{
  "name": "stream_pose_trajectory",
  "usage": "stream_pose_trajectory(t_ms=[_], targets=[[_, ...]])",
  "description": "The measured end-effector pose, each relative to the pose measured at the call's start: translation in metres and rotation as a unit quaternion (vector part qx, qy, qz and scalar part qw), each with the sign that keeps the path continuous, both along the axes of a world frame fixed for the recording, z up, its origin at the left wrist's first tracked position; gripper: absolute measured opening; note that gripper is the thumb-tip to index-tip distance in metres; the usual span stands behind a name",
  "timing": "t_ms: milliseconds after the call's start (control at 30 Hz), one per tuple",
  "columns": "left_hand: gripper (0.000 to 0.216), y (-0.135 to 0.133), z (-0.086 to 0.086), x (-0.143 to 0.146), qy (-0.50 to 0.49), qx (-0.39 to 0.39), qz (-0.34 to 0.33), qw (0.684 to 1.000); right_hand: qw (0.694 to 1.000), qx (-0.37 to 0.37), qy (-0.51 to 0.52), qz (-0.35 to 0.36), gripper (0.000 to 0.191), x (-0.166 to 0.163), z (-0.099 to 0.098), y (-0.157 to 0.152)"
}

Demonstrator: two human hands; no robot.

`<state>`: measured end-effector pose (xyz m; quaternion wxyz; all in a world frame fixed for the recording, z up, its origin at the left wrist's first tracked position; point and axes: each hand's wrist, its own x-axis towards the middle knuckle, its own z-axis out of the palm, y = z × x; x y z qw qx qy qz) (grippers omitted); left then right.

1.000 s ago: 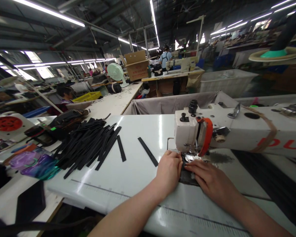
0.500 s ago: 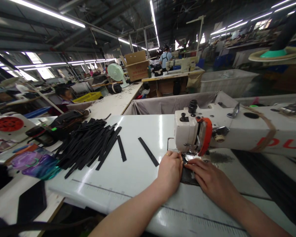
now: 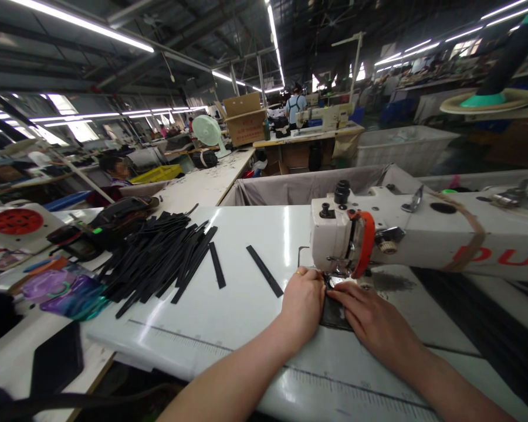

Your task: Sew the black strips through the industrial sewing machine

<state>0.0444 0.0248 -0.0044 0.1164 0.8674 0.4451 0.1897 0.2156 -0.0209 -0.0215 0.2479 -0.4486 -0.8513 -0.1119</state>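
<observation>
At the needle end of a white sewing machine [image 3: 405,228], both hands are close together over a dark patch [image 3: 334,313] on the machine bed. My left hand [image 3: 303,302] is closed, its fingertips pinching a small black piece [image 3: 328,285] by the presser foot. From the other side my right hand [image 3: 363,305] presses its closed fingers onto the same piece. Much of it is hidden beneath the fingers, so its shape cannot be told. To the left lie two loose black strips [image 3: 264,269] and a big heap of black strips [image 3: 158,258].
A ruler scale [image 3: 193,339] runs along the front edge of the white table. Left of the heap sits a purple and teal pouch [image 3: 70,293]. Long black material [image 3: 475,322] lies at right. Beyond stand a fan [image 3: 207,130], a cardboard box [image 3: 245,123] and a co-worker [image 3: 295,108].
Both hands stay at the presser foot, with only a very slight shift of the right fingers. The strips stay where they were, and the view has moved a little.
</observation>
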Motion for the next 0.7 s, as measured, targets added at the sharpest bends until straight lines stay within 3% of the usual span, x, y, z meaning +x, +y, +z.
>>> stream_pose_trajectory(t_ms=[333,400,467,600,667,700], targets=[[0.025,-0.005,0.008,-0.001,0.033,0.023,-0.008,0.999,0.997,0.065,0.019,0.023,0.032,0.008,-0.016,0.006],[0.017,-0.002,0.011,-0.012,0.042,0.008,0.037,0.998,0.998,0.053,0.030,0.023,0.030,0.009,-0.015,0.004],[0.017,0.006,0.015,-0.031,0.061,-0.014,0.127,0.990,0.999,0.034,0.038,0.017,0.028,0.010,-0.012,0.001],[0.030,0.030,0.019,-0.069,0.122,-0.010,0.313,0.942,0.999,-0.009,0.050,0.009,0.028,0.008,-0.005,-0.004],[0.034,0.039,0.017,-0.070,0.105,0.021,0.307,0.946,0.998,-0.025,0.056,0.007,0.029,0.006,-0.001,-0.005],[0.036,0.041,0.015,-0.066,0.080,0.040,0.260,0.961,0.998,-0.031,0.058,0.006,0.029,0.005,0.000,-0.006]])
